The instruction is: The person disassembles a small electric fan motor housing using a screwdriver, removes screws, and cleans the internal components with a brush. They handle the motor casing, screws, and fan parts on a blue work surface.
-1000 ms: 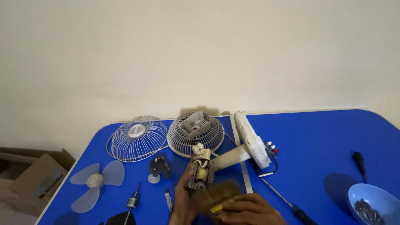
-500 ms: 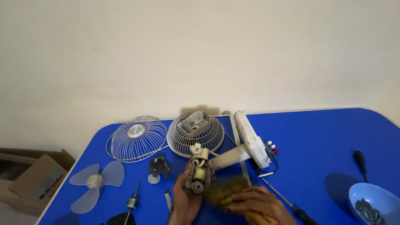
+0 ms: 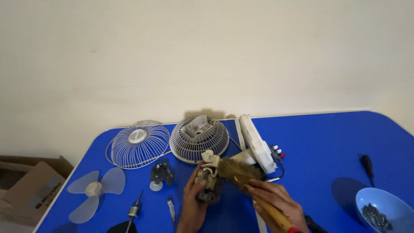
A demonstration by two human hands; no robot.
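Head view | left hand (image 3: pixel 192 205) grips motor (image 3: pixel 208 183) | right hand (image 3: pixel 276 202) clasps brush (image 3: pixel 238 168), now swept onto motor

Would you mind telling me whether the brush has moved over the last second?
Yes. The brush in the right hand has swept up from near the table's front edge onto the fan motor, bristles now closer to the rear grille.

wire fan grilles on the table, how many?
2. Both at the back of the blue table: the front grille on the left, and the rear grille beside it on the right, just beyond the hands. None looks hidden.
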